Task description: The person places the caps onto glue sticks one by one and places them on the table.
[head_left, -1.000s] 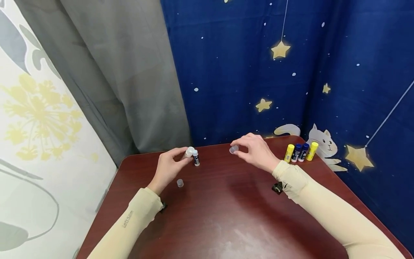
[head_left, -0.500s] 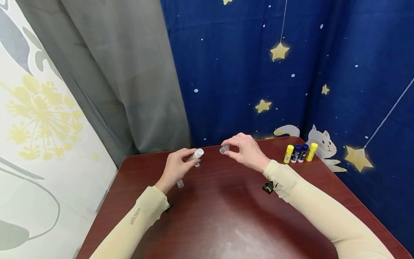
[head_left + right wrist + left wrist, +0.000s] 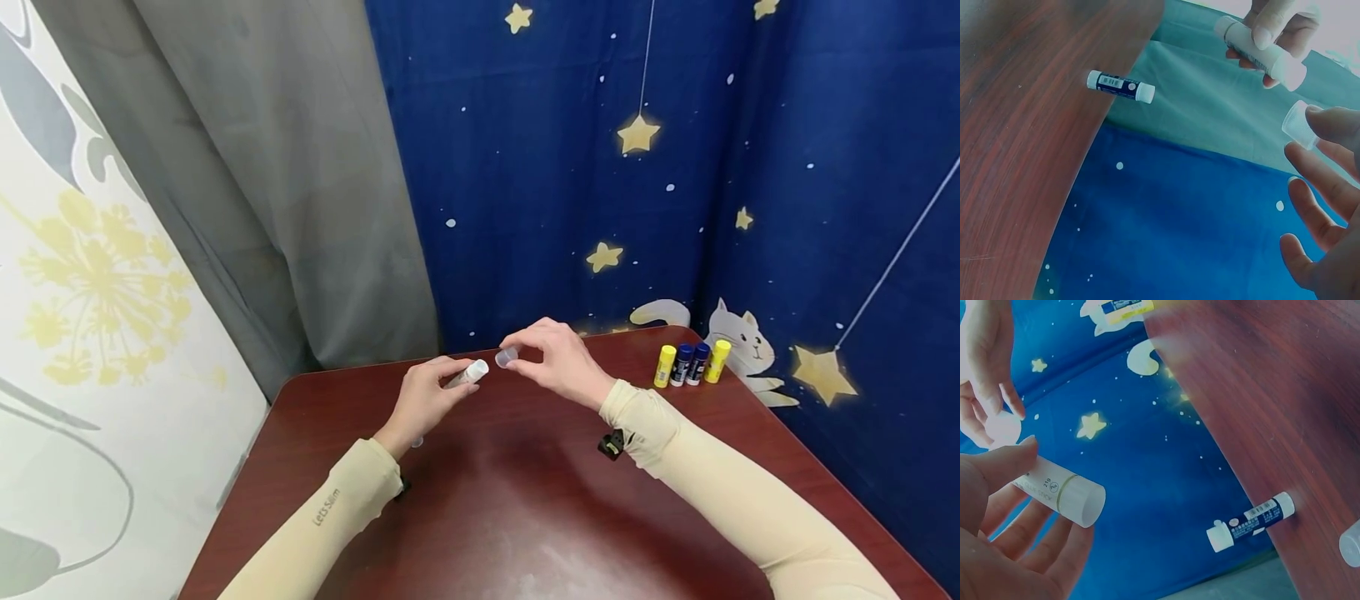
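Note:
My left hand (image 3: 426,402) grips a white glue stick (image 3: 1069,490) above the table, tilted so its white end points up and right toward my other hand. Thumb and forefinger of my right hand (image 3: 558,362) pinch a small clear cap (image 3: 1301,125), a short gap from that end; the remaining fingers spread loose. In the wrist views a dark blue-labelled glue stick (image 3: 1120,86) with a white top stands near the table's far edge; in the head view my left hand hides it. Another clear cap (image 3: 417,442) lies on the table, partly behind my left wrist.
At the far right of the dark red table (image 3: 480,500) stand two yellow glue sticks (image 3: 665,367) and two dark blue glue sticks (image 3: 681,365) in a row. Behind the far edge hang a grey curtain (image 3: 337,208) and a blue starry curtain (image 3: 525,208).
Both hands have come together: the left has moved right with the white glue stick, the right has moved left with the cap. The standing blue-labelled stick has become hidden in the head view.

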A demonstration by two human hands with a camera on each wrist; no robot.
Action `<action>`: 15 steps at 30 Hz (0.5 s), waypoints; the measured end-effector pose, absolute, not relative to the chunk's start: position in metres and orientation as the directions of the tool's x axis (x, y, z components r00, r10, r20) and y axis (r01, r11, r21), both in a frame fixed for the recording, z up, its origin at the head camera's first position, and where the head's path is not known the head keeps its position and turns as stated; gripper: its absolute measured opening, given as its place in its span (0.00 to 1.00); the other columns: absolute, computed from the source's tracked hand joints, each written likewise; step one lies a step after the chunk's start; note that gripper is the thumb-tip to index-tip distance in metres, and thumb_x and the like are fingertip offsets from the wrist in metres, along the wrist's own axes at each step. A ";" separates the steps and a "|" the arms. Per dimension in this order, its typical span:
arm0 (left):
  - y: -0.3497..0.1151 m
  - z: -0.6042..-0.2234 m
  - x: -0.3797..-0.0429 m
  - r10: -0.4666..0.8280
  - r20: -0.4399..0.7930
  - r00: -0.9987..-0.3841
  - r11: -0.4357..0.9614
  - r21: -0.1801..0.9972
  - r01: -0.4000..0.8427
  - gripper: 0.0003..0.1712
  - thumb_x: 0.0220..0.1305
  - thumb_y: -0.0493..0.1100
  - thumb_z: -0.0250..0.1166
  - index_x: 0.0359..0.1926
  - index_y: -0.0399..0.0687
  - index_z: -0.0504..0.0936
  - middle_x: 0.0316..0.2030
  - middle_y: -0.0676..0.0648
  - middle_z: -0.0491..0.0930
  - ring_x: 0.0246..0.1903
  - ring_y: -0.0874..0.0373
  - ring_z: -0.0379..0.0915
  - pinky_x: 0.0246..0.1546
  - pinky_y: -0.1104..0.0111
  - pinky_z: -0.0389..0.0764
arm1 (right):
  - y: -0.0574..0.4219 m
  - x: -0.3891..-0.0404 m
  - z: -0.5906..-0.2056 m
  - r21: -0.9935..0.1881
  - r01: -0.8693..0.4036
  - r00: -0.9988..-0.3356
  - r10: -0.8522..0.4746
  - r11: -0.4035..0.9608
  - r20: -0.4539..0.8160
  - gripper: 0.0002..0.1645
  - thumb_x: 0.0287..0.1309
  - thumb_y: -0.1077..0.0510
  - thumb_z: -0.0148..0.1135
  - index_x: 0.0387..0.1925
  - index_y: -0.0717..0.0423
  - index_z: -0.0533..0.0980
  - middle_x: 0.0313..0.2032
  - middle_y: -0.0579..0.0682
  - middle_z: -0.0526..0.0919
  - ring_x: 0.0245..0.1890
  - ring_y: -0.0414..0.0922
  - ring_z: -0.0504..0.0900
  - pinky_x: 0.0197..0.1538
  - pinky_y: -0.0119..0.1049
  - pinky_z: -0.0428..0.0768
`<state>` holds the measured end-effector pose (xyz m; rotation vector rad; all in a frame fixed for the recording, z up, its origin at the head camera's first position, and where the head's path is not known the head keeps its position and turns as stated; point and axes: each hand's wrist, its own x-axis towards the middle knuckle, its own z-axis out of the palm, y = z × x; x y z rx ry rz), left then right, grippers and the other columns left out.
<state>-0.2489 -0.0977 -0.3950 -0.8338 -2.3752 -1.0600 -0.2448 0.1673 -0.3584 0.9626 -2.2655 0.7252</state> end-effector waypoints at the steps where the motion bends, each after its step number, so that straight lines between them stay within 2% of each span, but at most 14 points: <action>1: -0.097 -0.395 -0.249 0.357 0.574 -0.737 0.536 0.520 0.665 0.19 0.55 0.43 0.79 0.49 0.56 0.89 0.38 0.57 0.84 0.35 0.57 0.79 0.37 0.58 0.82 | 0.167 -0.245 -0.359 -0.259 -0.760 -0.585 -0.454 0.596 0.672 0.17 0.55 0.51 0.77 0.48 0.39 0.85 0.39 0.35 0.86 0.43 0.39 0.77 0.46 0.40 0.75; 6: -0.092 -0.395 -0.246 0.365 0.578 -0.730 0.548 0.500 0.670 0.19 0.53 0.42 0.80 0.48 0.56 0.90 0.37 0.57 0.85 0.35 0.57 0.79 0.38 0.59 0.82 | 0.164 -0.243 -0.362 -0.282 -0.755 -0.599 -0.447 0.592 0.665 0.18 0.54 0.51 0.78 0.47 0.39 0.86 0.39 0.34 0.86 0.43 0.41 0.78 0.44 0.39 0.75; 15: -0.086 -0.395 -0.244 0.381 0.593 -0.709 0.587 0.438 0.681 0.18 0.52 0.43 0.80 0.46 0.53 0.90 0.36 0.55 0.85 0.32 0.54 0.80 0.33 0.65 0.79 | 0.160 -0.242 -0.368 -0.309 -0.753 -0.611 -0.444 0.580 0.656 0.18 0.53 0.52 0.78 0.48 0.41 0.86 0.39 0.35 0.86 0.42 0.43 0.79 0.43 0.39 0.74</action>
